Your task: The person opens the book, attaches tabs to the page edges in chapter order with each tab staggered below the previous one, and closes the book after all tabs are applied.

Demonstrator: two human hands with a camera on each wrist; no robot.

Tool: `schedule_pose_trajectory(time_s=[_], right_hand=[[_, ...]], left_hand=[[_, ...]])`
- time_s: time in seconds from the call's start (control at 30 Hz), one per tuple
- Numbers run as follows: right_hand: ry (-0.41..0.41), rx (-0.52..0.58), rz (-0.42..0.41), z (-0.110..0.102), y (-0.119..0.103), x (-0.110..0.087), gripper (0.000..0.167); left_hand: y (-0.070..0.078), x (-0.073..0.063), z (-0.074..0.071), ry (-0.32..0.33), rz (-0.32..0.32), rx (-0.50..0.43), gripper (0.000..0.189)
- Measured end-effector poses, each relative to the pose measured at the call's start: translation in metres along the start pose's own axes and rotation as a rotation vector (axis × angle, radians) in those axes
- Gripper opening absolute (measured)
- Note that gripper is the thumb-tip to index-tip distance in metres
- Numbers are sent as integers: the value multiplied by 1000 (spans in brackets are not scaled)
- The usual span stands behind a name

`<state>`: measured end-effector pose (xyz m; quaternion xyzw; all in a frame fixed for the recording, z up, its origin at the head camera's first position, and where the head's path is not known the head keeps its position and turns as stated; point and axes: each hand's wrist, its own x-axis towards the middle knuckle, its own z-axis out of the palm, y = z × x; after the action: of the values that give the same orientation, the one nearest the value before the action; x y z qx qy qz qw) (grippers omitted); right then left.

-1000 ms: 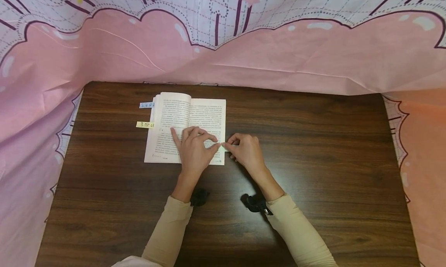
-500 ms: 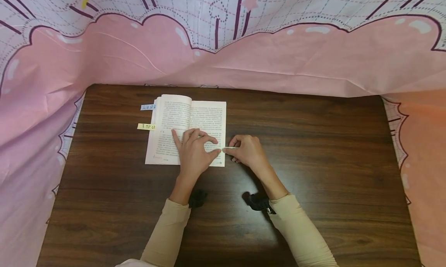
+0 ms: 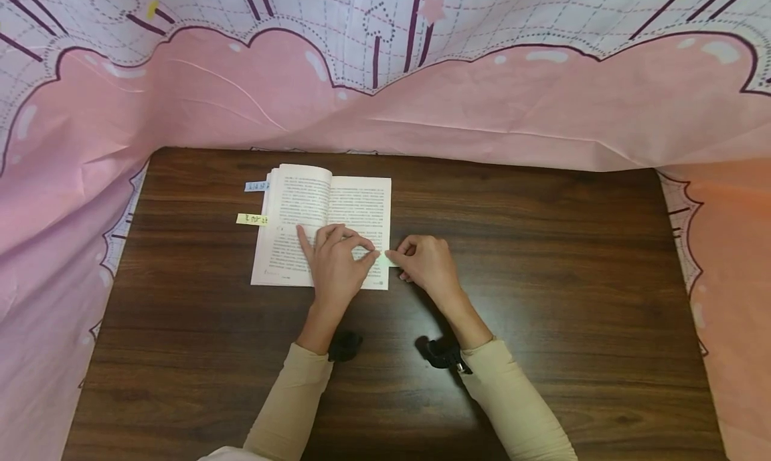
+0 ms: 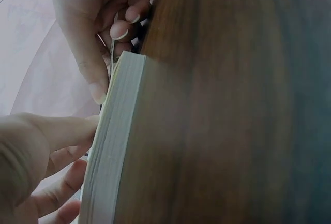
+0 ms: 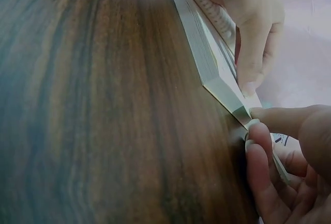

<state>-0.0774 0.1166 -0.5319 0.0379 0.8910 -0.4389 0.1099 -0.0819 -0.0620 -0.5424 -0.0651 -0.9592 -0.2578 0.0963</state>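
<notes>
An open book with printed text lies on the wooden table, its left stack of pages curved up near the spine. My left hand rests on the right-hand page, thumb pressing the paper close to the outer edge. Just off that edge, my right hand pinches a pale green sticky tab between thumb and fingers. The tab overlaps the page margin and sticks out past it. In the right wrist view, the right thumb is above the page edge and fingertips sit below it.
A blue tab and a yellow tab, both with handwriting, stick out from the book's left side. Dark wooden table surrounds the book. Pink patterned cloth hangs along the back and both sides.
The right hand dipped slightly toward the near side half a second ago, then came back up, still holding the green tab. The left thumb shifted a little along the page edge. The book stays put.
</notes>
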Motion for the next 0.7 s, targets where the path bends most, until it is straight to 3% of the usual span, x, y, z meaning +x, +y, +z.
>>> schedule_pose_trajectory(time_s=[0.3,0.5,0.7], right_hand=[[23,9,-17,0,2,-1,24],[40,-2,-41,-1,3,-2,25],[92,-80,-70,-7,9,-4,28]], left_hand=[[-5,0,-1,19,14,-39,15],[-10,0,-6,32,-12,-77,21],[-17,0,-15,68,-54,-163,24]])
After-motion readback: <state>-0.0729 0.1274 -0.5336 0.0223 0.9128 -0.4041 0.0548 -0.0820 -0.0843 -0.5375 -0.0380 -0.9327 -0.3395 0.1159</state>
